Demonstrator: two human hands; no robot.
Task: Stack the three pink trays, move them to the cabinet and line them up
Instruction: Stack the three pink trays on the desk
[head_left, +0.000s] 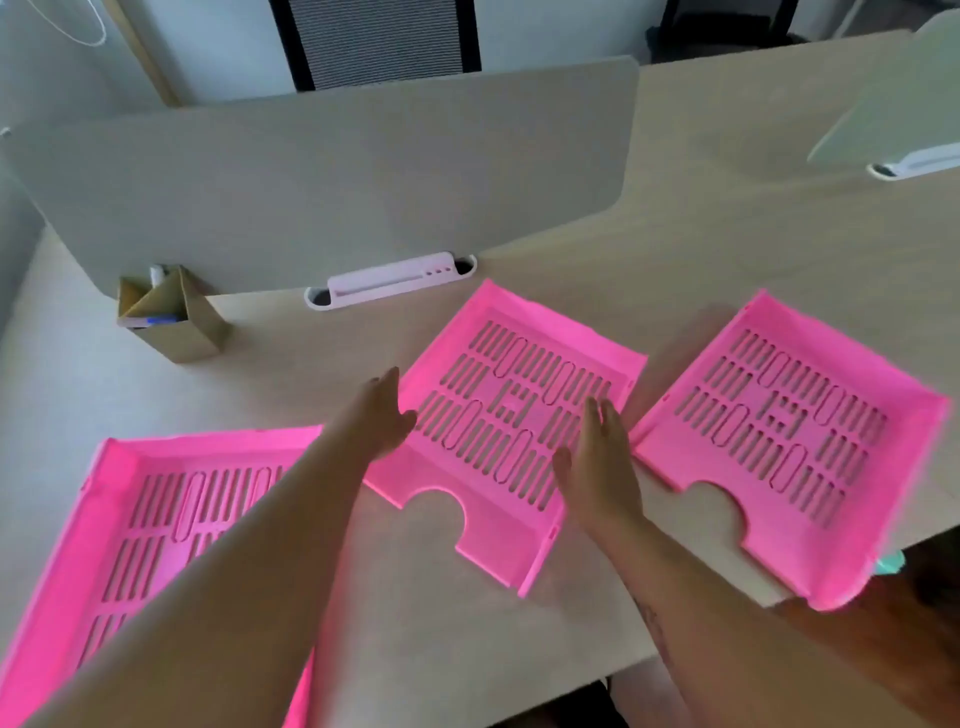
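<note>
On the pale wooden table (649, 218), my left hand (376, 415) and right hand (602, 457), each grip open and empty, flank the middle slotted pink plastic tray (511, 415) at twelve o'clock, which looks light, stiff and slick, best taken by its side walls.

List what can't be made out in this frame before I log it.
- Left tray: near corner cut off by the head view's bottom edge; the left forearm hides part of it.
- Right tray: near right corner blurred.
- Cabinet: not in view.
- Cardboard box: contents too small to identify.
- Left hand and right hand: open beside the middle tray; contact unclear.
</note>
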